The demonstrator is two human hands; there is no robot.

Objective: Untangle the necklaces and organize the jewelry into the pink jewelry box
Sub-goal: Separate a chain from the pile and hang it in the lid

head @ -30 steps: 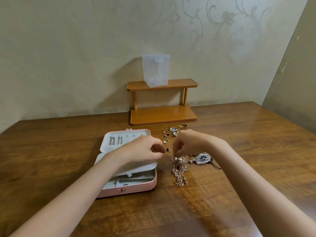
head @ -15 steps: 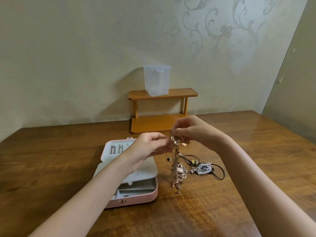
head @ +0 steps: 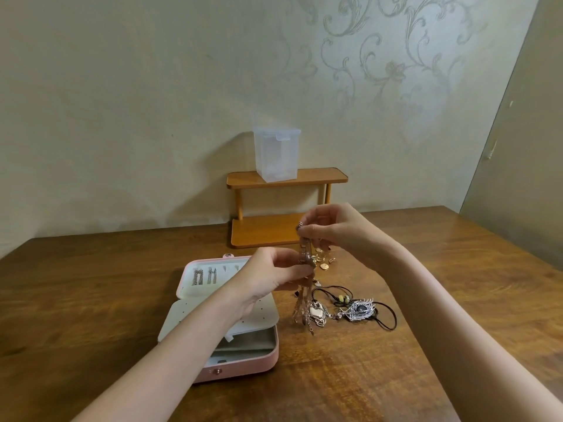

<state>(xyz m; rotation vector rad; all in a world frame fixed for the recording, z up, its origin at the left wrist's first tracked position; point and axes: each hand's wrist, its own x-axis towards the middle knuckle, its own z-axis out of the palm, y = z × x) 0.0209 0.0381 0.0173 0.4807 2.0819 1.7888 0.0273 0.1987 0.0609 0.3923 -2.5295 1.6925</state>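
Observation:
A tangled bunch of gold chain necklaces point(head: 302, 306) hangs above the table. My right hand point(head: 327, 228) pinches its top end, and my left hand point(head: 274, 274) pinches the chains a little lower. The bunch's lower end touches a silver feather pendant on a black cord point(head: 359, 310) lying on the table. The pink jewelry box point(head: 243, 365) stands open at the left. Its lid holds two pairs of dangling earrings point(head: 204, 276), and a grey perforated flap point(head: 179, 321) is folded over the tray.
Several small gold earrings and charms point(head: 324, 263) lie loose behind my hands. A two-tier wooden shelf point(head: 320, 176) stands against the wall with a clear plastic container point(head: 276, 155) on top. The wooden table point(head: 457, 300) extends right and front.
Both hands have lifted the chain bunch off the table, the right hand rising higher. The bunch now hangs stretched, where a second ago it lay in a heap.

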